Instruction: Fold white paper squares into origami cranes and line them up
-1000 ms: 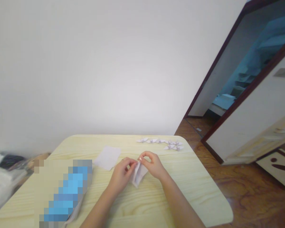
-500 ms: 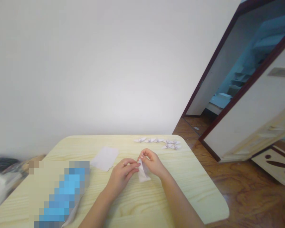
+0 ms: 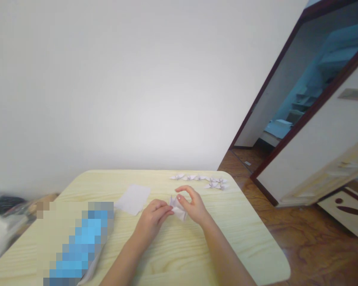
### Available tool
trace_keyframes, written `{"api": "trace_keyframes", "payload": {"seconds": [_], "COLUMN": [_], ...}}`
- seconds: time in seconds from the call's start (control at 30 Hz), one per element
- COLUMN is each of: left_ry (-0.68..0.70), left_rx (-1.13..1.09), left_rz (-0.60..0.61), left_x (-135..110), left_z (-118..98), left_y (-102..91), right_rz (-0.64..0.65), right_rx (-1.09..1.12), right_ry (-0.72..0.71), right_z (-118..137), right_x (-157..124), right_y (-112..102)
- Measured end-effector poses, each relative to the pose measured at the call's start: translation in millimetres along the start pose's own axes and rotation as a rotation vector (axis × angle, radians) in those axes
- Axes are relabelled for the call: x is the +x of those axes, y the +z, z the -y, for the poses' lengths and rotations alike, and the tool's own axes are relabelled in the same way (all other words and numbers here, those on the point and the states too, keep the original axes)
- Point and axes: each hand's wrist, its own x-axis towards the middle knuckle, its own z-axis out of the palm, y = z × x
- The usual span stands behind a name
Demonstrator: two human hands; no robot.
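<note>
Both hands are at the near middle of the tabletop (image 3: 241,238), working over a small folded paper (image 3: 179,209) of pale, thin sheet. The paper sits between the hands, creased into several layers, its exact shape hard to read at this size.

The left hand (image 3: 152,218) lies on the paper's left side, fingers close together, fingertips (image 3: 167,210) touching the edge. Whether it pinches the paper cannot be told.

The right hand (image 3: 195,206) is curled but open, thumb and forefinger parted in a loose arc above the paper, with no clear grip on it.

Just left of the hands lies a flat sheet of white paper (image 3: 133,199), unfolded. Beyond them, near the far edge of the tabletop, small paper cranes (image 3: 199,178) stand in a row, ending in a tight cluster on the right.

On the near left, a pixelated blue-and-grey patch (image 3: 86,238) hides an object. To the right, an open door (image 3: 322,143) stands over a wooden floor (image 3: 301,238).
</note>
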Motion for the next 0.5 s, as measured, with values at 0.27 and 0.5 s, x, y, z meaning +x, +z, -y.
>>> {"api": "trace_keyframes", "payload": {"seconds": [0.27,0.5], "left_ry": [-0.137,-0.149], "left_rx": [0.067,0.067], "left_rz": [-0.063,-0.024], "left_x": [-3.1,-4.3], "left_z": [8.5,6.9], "left_y": [-0.1,0.3], "right_rz": [0.100,0.098], "right_rx": [-0.194,-0.190], "right_ry": [-0.158,-0.169], "right_z": [2.5,2.1], "right_x": [-4.7,-4.7], "right_y": [0.2,5.9]}}
